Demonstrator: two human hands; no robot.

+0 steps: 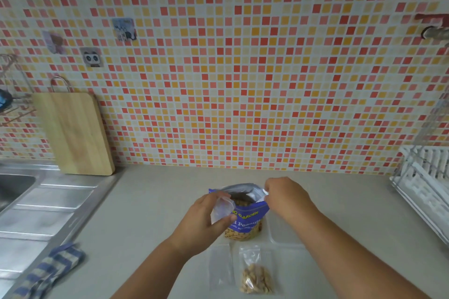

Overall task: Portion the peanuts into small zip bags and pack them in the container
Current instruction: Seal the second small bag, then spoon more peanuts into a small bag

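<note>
Pinching open rim of peanut bag with right hand, gripping empty zip bag at opposite edge with left hand; open counter beyond both grips.

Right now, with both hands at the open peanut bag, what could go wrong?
1. The upright blue foil peanut bag seems steadied only by the right hand pinching its rim; a tug might tip it and spill peanuts.
2. The small clear zip bag held by the left hand looks limp, so peanuts could miss its mouth.
3. The filled clear zip bag lies between the forearms and might get knocked.
</note>
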